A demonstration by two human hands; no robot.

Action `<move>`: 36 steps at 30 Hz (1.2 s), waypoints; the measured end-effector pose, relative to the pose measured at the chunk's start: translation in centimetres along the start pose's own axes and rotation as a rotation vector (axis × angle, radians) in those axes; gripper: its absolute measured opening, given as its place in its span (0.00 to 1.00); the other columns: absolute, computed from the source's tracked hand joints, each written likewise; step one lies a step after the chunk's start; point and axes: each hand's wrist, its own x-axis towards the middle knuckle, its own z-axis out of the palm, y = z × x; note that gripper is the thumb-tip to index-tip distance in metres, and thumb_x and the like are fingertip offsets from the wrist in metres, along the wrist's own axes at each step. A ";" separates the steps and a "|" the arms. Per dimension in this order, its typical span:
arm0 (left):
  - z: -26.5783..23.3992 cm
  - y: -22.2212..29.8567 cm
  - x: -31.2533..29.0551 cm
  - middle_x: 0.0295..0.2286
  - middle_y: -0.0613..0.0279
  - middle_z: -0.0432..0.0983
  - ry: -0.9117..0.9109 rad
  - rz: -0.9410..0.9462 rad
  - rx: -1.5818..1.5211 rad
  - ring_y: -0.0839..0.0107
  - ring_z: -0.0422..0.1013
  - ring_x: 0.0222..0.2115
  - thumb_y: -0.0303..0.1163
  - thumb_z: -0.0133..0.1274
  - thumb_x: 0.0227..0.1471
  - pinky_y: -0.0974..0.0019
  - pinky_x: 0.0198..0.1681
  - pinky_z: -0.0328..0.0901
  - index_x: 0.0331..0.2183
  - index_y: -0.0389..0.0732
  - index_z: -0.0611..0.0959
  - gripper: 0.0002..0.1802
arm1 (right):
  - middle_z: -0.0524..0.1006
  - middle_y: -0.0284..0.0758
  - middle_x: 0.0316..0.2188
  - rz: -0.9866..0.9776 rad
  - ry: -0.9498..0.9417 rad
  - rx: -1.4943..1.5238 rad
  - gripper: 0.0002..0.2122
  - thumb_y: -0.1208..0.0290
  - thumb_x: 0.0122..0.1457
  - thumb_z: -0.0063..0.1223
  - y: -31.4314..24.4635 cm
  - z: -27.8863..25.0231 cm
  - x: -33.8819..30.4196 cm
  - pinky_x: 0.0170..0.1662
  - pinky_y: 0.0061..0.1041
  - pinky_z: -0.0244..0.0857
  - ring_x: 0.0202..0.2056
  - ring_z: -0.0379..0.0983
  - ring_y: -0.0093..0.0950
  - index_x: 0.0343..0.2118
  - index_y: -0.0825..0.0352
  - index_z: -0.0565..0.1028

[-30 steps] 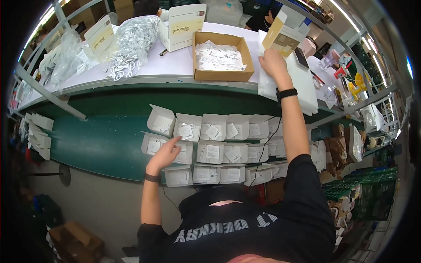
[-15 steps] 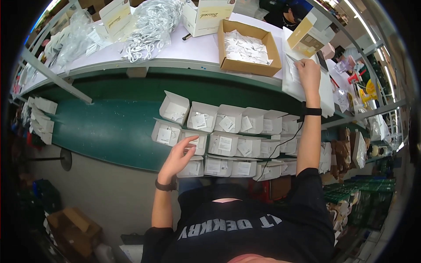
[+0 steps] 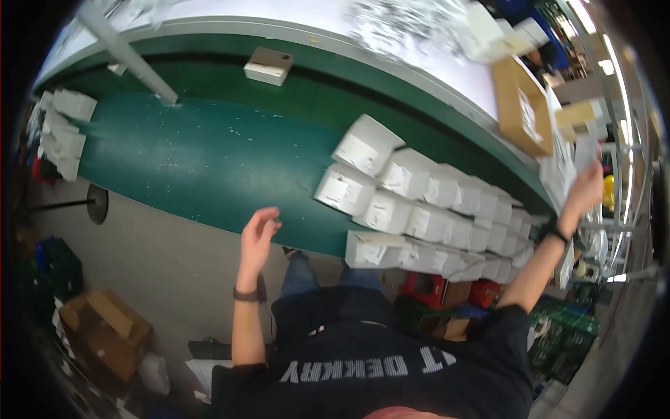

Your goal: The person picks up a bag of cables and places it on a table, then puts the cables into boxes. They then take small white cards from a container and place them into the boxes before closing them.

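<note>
At the far right, my right hand [image 3: 585, 192] is raised over the bench end, its fingers closed on a flat white paper slip [image 3: 585, 150], blurred by motion. My left hand [image 3: 258, 237] hovers above the near edge of the green belt [image 3: 223, 164], fingers loosely bent and apart, holding nothing. To its right, open white boxes [image 3: 347, 188] stand in three rows across the belt. White papers or packets lie inside them; the nearest row's end box [image 3: 373, 249] has its flap up.
A raised white bench [image 3: 293, 17] runs along the far side, carrying a brown carton [image 3: 520, 105] of white packets and a bag of white cables [image 3: 412, 28]. A metal post [image 3: 129, 56] rises at the left. More white boxes [image 3: 66, 133] sit at the belt's left end.
The view has swung left, so the boxes and bench appear farther right. My right hand has lifted off the white stack with the slip. My left hand is now away from the boxes.
</note>
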 end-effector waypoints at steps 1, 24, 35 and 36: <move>-2.8 -2.7 -1.1 0.49 0.58 0.79 0.117 -0.029 0.067 0.74 0.76 0.44 0.27 0.48 0.67 0.68 0.48 0.70 0.54 0.35 0.78 0.16 | 0.84 0.45 0.42 0.279 -0.148 -0.041 0.15 0.62 0.71 0.50 -8.3 -5.0 -0.4 0.44 0.34 0.73 0.39 0.82 0.40 0.48 0.68 0.82; -5.9 -8.4 0.1 0.47 0.49 0.80 0.181 0.046 0.394 0.59 0.77 0.46 0.26 0.50 0.63 0.60 0.51 0.70 0.53 0.35 0.78 0.18 | 0.81 0.46 0.42 -0.458 -1.045 0.362 0.20 0.57 0.64 0.58 -29.6 2.1 -15.5 0.46 0.44 0.73 0.44 0.78 0.48 0.52 0.67 0.76; -3.5 -14.8 13.2 0.60 0.54 0.67 0.373 0.358 1.308 0.53 0.62 0.61 0.29 0.53 0.54 0.49 0.63 0.57 0.57 0.42 0.76 0.27 | 0.73 0.44 0.22 -0.604 -1.037 0.624 0.17 0.61 0.60 0.65 -30.5 13.0 -23.7 0.27 0.38 0.66 0.25 0.74 0.47 0.37 0.66 0.68; -3.7 -14.8 13.8 0.60 0.55 0.68 0.383 0.408 1.291 0.53 0.63 0.61 0.29 0.53 0.54 0.49 0.63 0.57 0.57 0.42 0.77 0.27 | 0.72 0.43 0.21 -0.629 -0.953 0.647 0.17 0.64 0.60 0.66 -31.1 13.6 -23.5 0.25 0.38 0.65 0.23 0.73 0.46 0.34 0.67 0.67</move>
